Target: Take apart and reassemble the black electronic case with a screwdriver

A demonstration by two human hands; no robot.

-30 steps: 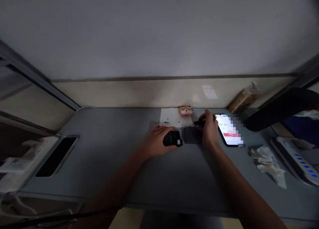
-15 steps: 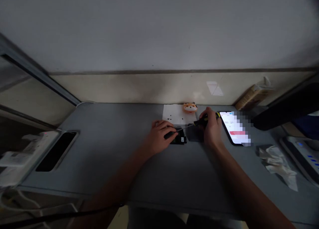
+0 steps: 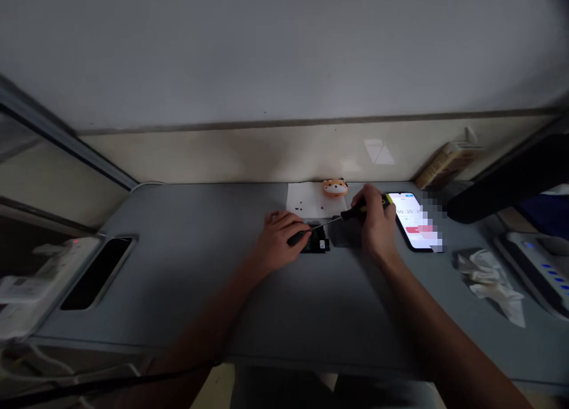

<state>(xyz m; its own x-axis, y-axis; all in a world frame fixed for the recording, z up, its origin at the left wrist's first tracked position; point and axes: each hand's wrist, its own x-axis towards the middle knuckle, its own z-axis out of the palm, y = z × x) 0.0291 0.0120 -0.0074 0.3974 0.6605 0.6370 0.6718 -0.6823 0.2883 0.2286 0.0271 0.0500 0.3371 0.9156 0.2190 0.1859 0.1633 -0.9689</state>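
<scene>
At the far worktop (image 3: 178, 267), left hand (image 3: 278, 243) grips a small black device (image 3: 315, 241); right hand (image 3: 376, 222) holds a yellow-black screwdriver (image 3: 355, 212), tip on it.

- The small black device (image 3: 316, 242) is boxy, with a pale label at its right end. It lies flat near the middle of the frame.
- The screwdriver (image 3: 361, 210) has a black-and-yellow handle. It slants down-left from right of centre, and its thin shaft reaches the device's top.

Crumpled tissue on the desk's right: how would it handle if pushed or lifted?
The tissue looks thin and crumpled, so probably floppy and very light. Pushed, it would likely bunch or slide on the smooth desk, not roll.
</scene>
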